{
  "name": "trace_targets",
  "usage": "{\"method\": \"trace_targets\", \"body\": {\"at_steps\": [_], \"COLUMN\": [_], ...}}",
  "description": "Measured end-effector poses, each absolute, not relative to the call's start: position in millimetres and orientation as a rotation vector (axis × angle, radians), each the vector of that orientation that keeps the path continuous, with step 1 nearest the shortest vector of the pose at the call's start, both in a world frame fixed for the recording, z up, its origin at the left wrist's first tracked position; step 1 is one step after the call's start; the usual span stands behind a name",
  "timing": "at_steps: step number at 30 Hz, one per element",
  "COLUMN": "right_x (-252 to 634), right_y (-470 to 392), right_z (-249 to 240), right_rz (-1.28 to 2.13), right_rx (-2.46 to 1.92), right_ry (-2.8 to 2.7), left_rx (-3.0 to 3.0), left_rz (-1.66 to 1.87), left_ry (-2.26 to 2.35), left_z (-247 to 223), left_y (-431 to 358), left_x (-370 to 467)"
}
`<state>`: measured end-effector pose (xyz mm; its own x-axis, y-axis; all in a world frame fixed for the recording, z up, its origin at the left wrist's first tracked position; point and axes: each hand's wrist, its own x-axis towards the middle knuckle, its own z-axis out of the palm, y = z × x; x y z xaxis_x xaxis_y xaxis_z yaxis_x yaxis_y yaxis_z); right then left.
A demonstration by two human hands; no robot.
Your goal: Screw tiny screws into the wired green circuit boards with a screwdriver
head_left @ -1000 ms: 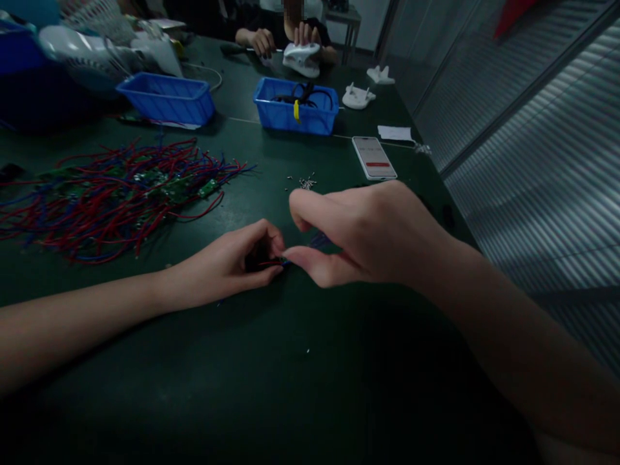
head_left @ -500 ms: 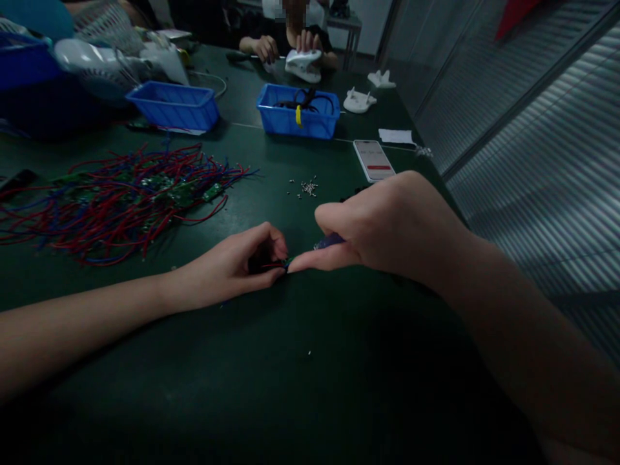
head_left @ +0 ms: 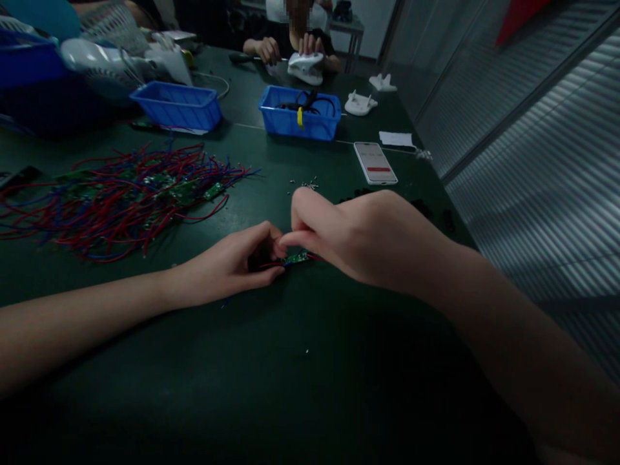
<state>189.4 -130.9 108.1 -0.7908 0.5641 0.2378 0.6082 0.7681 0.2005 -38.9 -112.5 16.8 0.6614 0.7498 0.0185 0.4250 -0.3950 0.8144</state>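
Observation:
My left hand [head_left: 227, 261] rests on the table, its thumb and fingers closed on one end of a small green circuit board [head_left: 296, 258]. Red and blue wires run from the board into the left palm. My right hand [head_left: 368, 236] hangs over the board, fingers curled, with its fingertips at the left hand's fingertips. Whatever is inside the right hand is hidden from view. Just behind the right hand lie several small loose screws [head_left: 310, 185], partly covered. To the left spreads a tangled heap of circuit boards with red and blue wires [head_left: 165, 187].
Across the table a person [head_left: 310, 45] handles a white plastic housing [head_left: 306, 68]. Two blue bins [head_left: 300, 123] [head_left: 179, 106] stand mid-table. A phone [head_left: 375, 163], white plastic parts [head_left: 360, 104] and small black pieces [head_left: 448, 221] lie toward the right edge.
My right hand has shifted left and its fingers have moved up off the board, which now shows. The blue-purple object seen in it before is out of sight. My left hand stays put.

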Motion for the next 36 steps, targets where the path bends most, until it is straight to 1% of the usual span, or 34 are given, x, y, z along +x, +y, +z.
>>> {"method": "trace_targets", "body": {"at_steps": [3, 8, 10, 13, 15, 17, 22, 24, 25, 27, 32, 34, 36], "right_x": [190.9, 186.2, 185.3, 186.8, 188.8, 190.1, 187.5, 186.5, 186.6, 188.2, 196.7, 199.2, 199.5], "right_y": [-123.7, -128.4, -131.7, -134.4, -134.5, -133.3, -126.9, -125.5, -125.5, -127.0, -132.1, -132.8, -132.7], "right_z": [99.6, 93.5, 98.8, 111.0, 116.4, 116.6, 102.7, 100.3, 100.8, 104.7, 114.9, 116.5, 117.3], "right_rz": [-0.425, -0.471, -0.335, 0.102, 0.279, 0.228, -0.314, -0.453, -0.470, -0.383, 0.049, 0.147, 0.147], "right_rx": [-0.998, -1.254, -1.259, -1.147, -1.134, -1.183, -1.250, -1.350, -1.382, -1.358, -1.122, -1.125, -1.181], "right_ry": [-2.680, -2.519, -2.548, -2.672, -2.731, -2.752, -2.595, -2.497, -2.483, -2.545, -2.726, -2.773, -2.806], "left_rx": [2.073, 2.063, 2.071, 2.082, 2.074, 2.070, 2.076, 2.075, 2.073, 2.067, 2.052, 2.064, 2.106], "left_rz": [0.400, 0.351, 0.338, 0.344, 0.336, 0.327, 0.384, 0.391, 0.390, 0.389, 0.385, 0.395, 0.390], "left_ry": [0.935, 0.969, 0.952, 0.933, 0.941, 0.946, 0.926, 0.918, 0.917, 0.918, 0.925, 0.924, 0.927], "left_z": [19.7, 26.9, 26.7, 25.8, 26.2, 26.5, 19.5, 16.9, 16.5, 17.3, 19.0, 18.2, 17.6], "left_y": [-111.7, -114.9, -115.7, -116.1, -116.5, -116.8, -113.7, -112.0, -111.5, -111.4, -112.5, -112.6, -113.5], "left_x": [-39.1, -37.1, -37.2, -37.5, -37.2, -37.0, -39.5, -40.3, -40.3, -39.5, -37.3, -37.1, -36.6]}}
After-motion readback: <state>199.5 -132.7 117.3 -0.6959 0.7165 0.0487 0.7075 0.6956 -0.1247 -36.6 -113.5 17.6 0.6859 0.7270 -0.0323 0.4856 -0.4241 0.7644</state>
